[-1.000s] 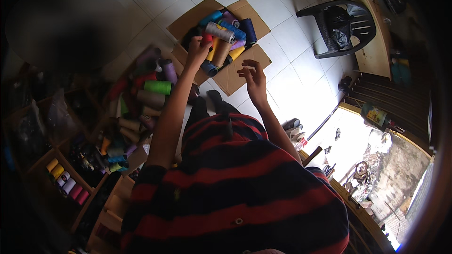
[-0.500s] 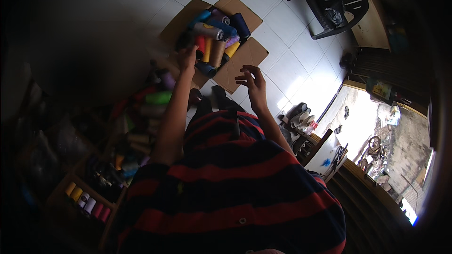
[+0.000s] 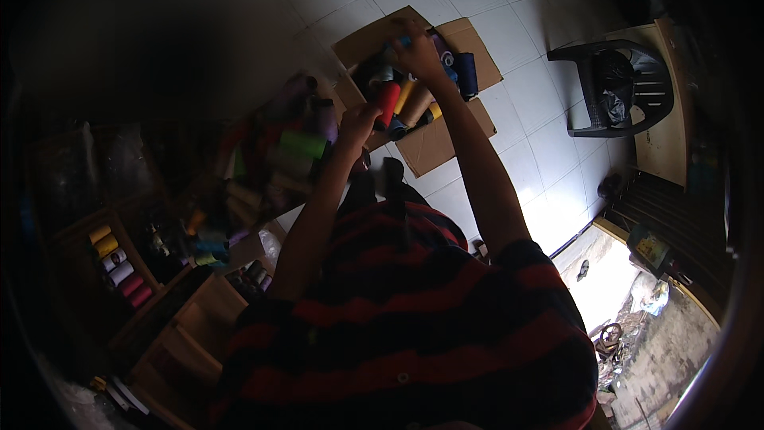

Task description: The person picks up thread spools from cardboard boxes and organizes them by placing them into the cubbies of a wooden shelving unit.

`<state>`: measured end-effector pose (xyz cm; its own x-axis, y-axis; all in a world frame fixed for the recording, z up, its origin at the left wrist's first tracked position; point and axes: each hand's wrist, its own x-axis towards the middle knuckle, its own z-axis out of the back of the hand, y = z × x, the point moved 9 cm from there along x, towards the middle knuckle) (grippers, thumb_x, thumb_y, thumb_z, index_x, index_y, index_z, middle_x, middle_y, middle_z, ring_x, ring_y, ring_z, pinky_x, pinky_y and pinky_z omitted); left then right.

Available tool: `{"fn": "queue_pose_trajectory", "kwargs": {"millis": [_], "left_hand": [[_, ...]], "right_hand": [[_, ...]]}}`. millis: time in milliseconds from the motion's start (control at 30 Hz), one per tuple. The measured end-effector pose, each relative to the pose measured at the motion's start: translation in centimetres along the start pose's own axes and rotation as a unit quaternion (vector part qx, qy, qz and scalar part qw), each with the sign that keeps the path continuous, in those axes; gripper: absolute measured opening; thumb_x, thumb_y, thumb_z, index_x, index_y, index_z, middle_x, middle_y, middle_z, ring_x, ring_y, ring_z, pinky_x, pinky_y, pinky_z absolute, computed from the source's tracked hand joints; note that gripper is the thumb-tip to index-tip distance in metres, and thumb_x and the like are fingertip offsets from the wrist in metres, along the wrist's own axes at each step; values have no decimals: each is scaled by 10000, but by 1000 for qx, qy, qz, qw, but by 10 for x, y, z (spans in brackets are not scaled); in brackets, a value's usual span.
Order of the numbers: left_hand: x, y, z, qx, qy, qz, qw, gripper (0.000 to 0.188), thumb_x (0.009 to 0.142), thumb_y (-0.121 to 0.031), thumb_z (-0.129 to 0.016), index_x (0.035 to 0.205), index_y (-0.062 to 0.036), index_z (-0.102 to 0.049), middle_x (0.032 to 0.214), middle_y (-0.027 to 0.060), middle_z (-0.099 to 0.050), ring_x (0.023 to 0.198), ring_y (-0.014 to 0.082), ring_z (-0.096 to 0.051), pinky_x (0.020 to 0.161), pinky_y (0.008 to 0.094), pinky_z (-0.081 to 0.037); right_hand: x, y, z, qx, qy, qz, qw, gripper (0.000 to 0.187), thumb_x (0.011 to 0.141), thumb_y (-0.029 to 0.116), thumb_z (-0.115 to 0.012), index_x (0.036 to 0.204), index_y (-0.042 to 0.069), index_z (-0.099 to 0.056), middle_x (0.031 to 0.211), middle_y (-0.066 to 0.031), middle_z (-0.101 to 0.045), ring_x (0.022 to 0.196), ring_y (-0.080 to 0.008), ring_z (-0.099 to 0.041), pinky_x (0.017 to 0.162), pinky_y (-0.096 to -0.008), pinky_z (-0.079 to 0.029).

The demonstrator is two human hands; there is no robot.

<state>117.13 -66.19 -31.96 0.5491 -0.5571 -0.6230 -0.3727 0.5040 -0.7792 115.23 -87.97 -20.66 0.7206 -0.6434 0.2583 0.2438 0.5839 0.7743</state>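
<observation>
A cardboard box with its flaps folded out stands on the floor, full of large thread spools in several colours. At the box's near left side, my left hand is closed at the end of a red thread spool, which tilts up over the others. My right hand reaches over the far part of the box, fingers spread around a blue thread spool; slight blur hides whether they touch it. A tan spool, yellow spools and a navy spool lie close by.
More spools, among them a bright green one, are heaped left of my left forearm. A wooden rack with small spools is at lower left. A black plastic chair holding a black bag stands at right, near a bright doorway.
My right hand has moved from beside the box to over its far part. The red spool now stands out more at my left hand. The whole view has shifted and turned.
</observation>
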Motion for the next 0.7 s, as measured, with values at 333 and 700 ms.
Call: {"fn": "queue_pose_trajectory", "kwargs": {"millis": [333, 700], "left_hand": [[-83, -37, 43, -154, -87, -128, 976, 402, 884, -218, -626, 1249, -59, -569, 1074, 40, -632, 896, 99, -616, 743, 243, -495], [-135, -44, 56, -107, -137, -147, 974, 330, 936, -166, -557, 1231, -16, -554, 1066, 72, -616, 925, 130, -603, 788, 265, -495]], "right_hand": [[-70, 46, -49, 129, 136, -46, 981, 605, 889, 357, -649, 1329, 24, -402, 1172, -206, -571, 1072, -331, -586, 899, -385, -475], [-126, 58, -79, 355, 281, -317, 833, 629, 879, 321, -657, 1346, 15, -367, 1058, -162, -652, 1000, -203, -624, 794, -335, -533]]}}
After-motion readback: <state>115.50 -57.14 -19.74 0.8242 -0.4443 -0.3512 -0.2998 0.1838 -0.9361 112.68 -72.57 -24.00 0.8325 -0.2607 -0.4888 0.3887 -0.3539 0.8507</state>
